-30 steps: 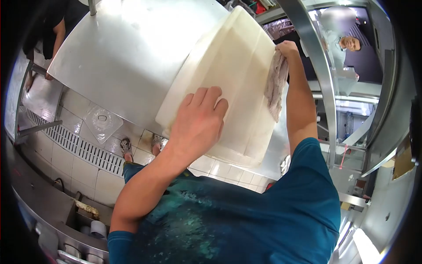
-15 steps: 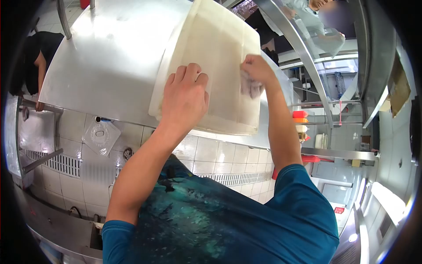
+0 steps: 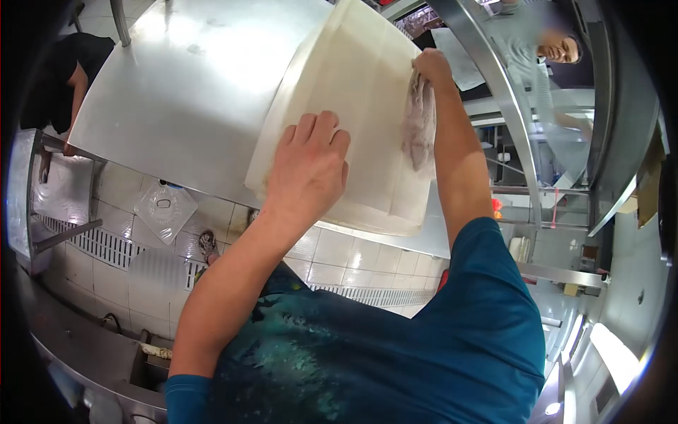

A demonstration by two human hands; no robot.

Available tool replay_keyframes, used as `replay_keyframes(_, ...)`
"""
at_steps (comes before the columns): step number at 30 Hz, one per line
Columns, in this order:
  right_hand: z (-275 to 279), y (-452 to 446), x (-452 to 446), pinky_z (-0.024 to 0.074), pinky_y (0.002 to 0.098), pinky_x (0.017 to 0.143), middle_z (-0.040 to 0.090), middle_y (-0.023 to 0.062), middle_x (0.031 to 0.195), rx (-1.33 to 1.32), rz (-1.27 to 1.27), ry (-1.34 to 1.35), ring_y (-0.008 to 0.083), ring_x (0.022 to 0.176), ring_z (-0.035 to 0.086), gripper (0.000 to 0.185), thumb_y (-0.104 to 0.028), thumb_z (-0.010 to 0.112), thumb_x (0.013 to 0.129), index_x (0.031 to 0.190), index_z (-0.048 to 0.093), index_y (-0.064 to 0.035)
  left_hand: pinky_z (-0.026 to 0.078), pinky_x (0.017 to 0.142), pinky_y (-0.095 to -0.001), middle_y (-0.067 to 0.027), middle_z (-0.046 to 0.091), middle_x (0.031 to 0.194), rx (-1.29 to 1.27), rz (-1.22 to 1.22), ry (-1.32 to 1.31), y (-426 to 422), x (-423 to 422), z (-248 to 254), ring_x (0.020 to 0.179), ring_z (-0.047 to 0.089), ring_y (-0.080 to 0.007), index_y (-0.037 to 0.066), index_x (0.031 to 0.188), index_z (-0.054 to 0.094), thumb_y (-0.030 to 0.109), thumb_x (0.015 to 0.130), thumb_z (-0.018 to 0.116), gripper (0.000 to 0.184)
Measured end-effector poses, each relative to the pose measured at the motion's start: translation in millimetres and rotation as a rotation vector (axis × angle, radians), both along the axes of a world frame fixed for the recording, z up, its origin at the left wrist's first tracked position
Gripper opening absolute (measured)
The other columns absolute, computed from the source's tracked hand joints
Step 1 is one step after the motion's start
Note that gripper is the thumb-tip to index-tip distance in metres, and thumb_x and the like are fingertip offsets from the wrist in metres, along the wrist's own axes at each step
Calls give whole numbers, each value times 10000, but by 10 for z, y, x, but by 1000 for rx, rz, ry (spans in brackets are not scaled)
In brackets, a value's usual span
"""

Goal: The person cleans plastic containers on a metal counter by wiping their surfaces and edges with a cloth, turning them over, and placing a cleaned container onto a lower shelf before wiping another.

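Observation:
A large, translucent off-white plastic bin (image 3: 367,92) lies tilted on the steel table. My left hand (image 3: 311,155) is in front of its near left part, with the fingers curled in; its fingertips and anything in them are hidden. At the bin's far right side, my right hand (image 3: 432,67) grips a greyish, crumpled rag (image 3: 420,127). The rag hangs down along the bin's right wall.
The steel table (image 3: 176,106) extends to the left. A person in dark clothes (image 3: 60,74) is at the far left, another person (image 3: 522,56) beyond the steel shelf frame (image 3: 505,92). A transparent lid-like sheet (image 3: 164,206) appears over the tiled floor (image 3: 212,219).
My right hand has moved up and away along the bin's right side, trailing the rag. My left hand has shifted slightly right and down in view. The person behind the frame has moved.

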State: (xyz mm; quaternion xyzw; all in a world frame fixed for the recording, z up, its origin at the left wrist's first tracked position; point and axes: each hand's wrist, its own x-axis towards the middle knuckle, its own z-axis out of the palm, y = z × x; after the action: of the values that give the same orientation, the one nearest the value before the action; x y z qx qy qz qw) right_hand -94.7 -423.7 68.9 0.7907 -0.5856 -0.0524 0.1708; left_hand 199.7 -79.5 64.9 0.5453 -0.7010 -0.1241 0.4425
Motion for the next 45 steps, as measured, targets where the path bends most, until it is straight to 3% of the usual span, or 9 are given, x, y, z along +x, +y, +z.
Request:
replay_keyframes(4, 232, 877, 260, 523, 377, 671, 694, 163, 748, 213, -153, -346, 243, 697, 679, 261, -262, 658, 747, 859, 706, -32, 460, 807, -411, -75, 566, 1082, -2, -7, 26, -9, -10, -26, 998, 553, -272, 46, 874, 642, -14, 659, 641, 224)
replay_keyframes(8, 436, 2424, 244, 492, 304, 691, 649, 68, 739, 575, -181, -670, 150, 698, 599, 116, -158, 654, 840, 849, 660, -42, 458, 824, -420, -71, 567, 1092, -31, -17, 22, -15, -23, -4, 1008, 549, -276, 55, 886, 652, 4, 672, 629, 222)
replay_keyframes(11, 566, 3207, 416, 504, 332, 669, 666, 109, 752, 429, -34, -668, 225, 700, 643, 117, -139, 639, 846, 836, 645, -22, 458, 839, -425, -71, 567, 1100, -42, -28, 8, -8, -45, 47, 1018, 547, -280, 56, 900, 659, 17, 679, 618, 228)
replay_keyframes(23, -28, 1536, 417, 516, 449, 702, 657, 218, 770, -213, -118, -504, 390, 777, 658, 176, -177, 603, 819, 792, 644, -8, 467, 826, -415, -72, 582, 1088, -27, 24, -120, 61, -47, 67, 1005, 558, -288, 43, 900, 657, -7, 686, 612, 224)
replay_keyframes(26, 170, 2144, 399, 528, 459, 742, 685, 195, 881, 40, -16, -525, 380, 816, 664, 165, -164, 580, 840, 860, 658, -21, 467, 822, -407, -65, 581, 1079, -52, 3, -93, -6, -21, 36, 993, 560, -280, 51, 895, 658, 3, 695, 619, 210)
replay_keyframes(30, 524, 3130, 443, 499, 379, 650, 646, 159, 718, 455, -55, -702, 311, 645, 602, 202, -209, 629, 831, 801, 636, -9, 465, 811, -404, -58, 576, 1071, -50, -6, -87, 7, -40, 4, 983, 558, -270, 61, 892, 662, 11, 693, 623, 209)
replay_keyframes(34, 489, 3082, 496, 505, 382, 654, 653, 162, 725, 386, -88, -756, 298, 660, 630, 193, -205, 631, 835, 817, 648, -14, 462, 801, -404, -54, 577, 1066, -41, 1, -95, 10, -22, 14, 981, 556, -266, 60, 881, 662, 14, 687, 626, 203)
replay_keyframes(38, 107, 2077, 367, 519, 457, 715, 685, 197, 836, -46, -1, -537, 371, 800, 670, 168, -171, 581, 837, 850, 671, -29, 459, 798, -402, -48, 578, 1062, -51, -18, -121, 18, -38, 21, 985, 552, -264, 65, 878, 663, 19, 689, 623, 199)
replay_keyframes(45, 499, 2861, 508, 514, 438, 753, 684, 172, 848, 373, -165, -588, 358, 833, 663, 144, -157, 576, 822, 862, 674, -59, 455, 802, -398, -38, 576, 1071, -72, -5, -168, 6, -32, 5, 994, 546, -254, 77, 886, 667, 37, 713, 611, 187)
